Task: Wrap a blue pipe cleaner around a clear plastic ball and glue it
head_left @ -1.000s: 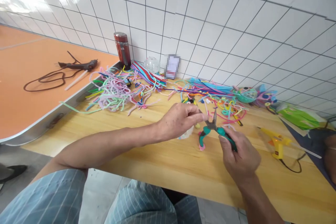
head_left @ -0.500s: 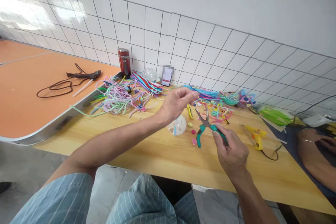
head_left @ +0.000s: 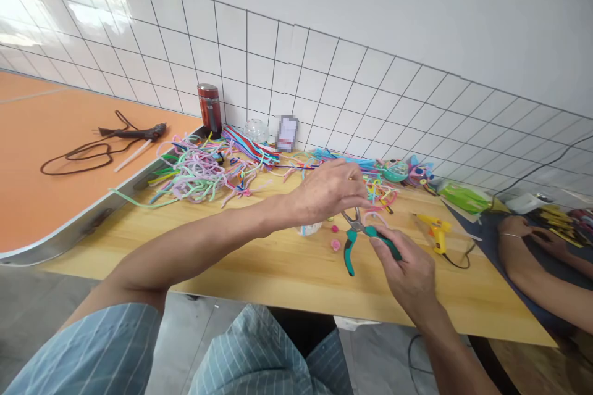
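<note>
In my right hand (head_left: 410, 268) is a pair of pliers (head_left: 351, 244) with teal and black handles, which are spread apart. Only one handle lies in the palm. My left hand (head_left: 331, 191) hangs over the table just above the plier jaws, its fingers bent together, and what they pinch is hidden. A thin pink strand (head_left: 376, 217) curves beside the jaws; I cannot tell whether it is held. Below the left hand a clear ball (head_left: 310, 229) is partly covered. Two small pink pieces, a rose (head_left: 335, 245) and a smaller one (head_left: 334, 229), lie left of the pliers.
Tangled pipe cleaners (head_left: 199, 166) heap up at the left, near a red flask (head_left: 210, 110) and a phone (head_left: 287, 134). A yellow glue gun (head_left: 438, 231) lies to the right. Beyond it is another person's arm (head_left: 532, 259). A black glue gun (head_left: 139, 133) rests on the orange surface.
My left hand has moved right and down to the plier jaws, and its fingers have curled in. The pliers stay in my right hand. The view has shifted slightly right.
</note>
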Demonstrator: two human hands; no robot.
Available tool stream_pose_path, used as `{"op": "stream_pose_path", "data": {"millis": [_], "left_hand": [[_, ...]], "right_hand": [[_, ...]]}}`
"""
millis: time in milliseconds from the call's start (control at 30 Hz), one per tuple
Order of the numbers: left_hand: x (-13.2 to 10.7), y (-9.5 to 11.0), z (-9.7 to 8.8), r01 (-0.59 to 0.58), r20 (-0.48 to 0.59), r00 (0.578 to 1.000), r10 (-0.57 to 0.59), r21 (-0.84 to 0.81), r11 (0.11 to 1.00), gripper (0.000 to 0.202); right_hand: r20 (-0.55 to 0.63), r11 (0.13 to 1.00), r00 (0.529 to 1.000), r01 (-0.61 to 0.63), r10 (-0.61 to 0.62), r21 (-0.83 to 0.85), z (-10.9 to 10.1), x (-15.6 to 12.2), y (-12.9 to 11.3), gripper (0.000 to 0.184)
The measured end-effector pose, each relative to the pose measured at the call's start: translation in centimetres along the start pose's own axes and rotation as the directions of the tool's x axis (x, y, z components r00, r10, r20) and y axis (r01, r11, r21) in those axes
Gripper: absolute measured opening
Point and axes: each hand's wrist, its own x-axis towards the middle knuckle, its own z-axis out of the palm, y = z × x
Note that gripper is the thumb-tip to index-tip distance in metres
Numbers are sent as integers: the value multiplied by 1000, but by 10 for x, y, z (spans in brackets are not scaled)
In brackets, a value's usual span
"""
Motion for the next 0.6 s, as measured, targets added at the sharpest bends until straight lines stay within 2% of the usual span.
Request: {"op": "stream_pose_path", "data": {"millis": [100,200,300,433,533,600], "left_hand": [[3,-10,1,-76,175,982,68,35,997,20],[3,-19,0,-47,322,944,80,-108,993,17],[1,-21,1,104,419,907,-27,-161,981,16],[-1,-18,10,286,539,814,-218,-45,957,23],[2,-19,20,270,583,770,-259,70,960,25],[6,-25,25,243,567,775,-280,142,960,24]], "right_hand": [[41,1000,999,12,-12,0,2,-1,3,17],[79,999,996,42,-43,18,4,-1,2,17],[125,992,984,127,-129,18,4,-1,1,17],[183,956,946,284,-269,-66,2,2,5,15],[218,942,928,325,-303,-77,3,3,14,15],[234,947,926,316,-295,-54,5,4,20,15]]}}
